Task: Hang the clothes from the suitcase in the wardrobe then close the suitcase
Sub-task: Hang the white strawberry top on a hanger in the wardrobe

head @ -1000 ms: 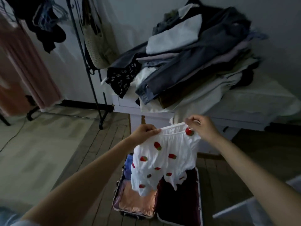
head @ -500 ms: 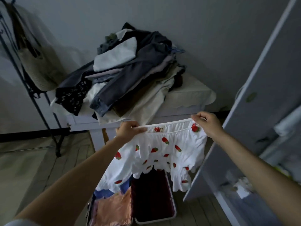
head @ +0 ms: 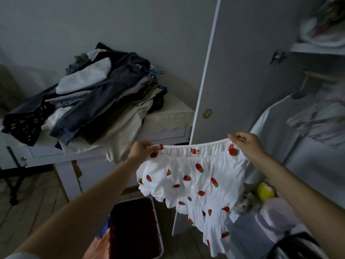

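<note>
We hold a white strawberry-print skirt [head: 197,182] stretched by its waistband before the open wardrobe [head: 242,71], our left hand [head: 141,150] and right hand [head: 246,144] each pinching a corner. The hanging step looks under way; next we likely need a free hanger near the rail [head: 317,76]. Below, the open suitcase [head: 158,230] shows dark lining and an orange garment [head: 101,245] yet to hang.

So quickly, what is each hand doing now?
Left hand: grips the white strawberry skirt at its waistband.
Right hand: grips the waistband's other end.
</note>
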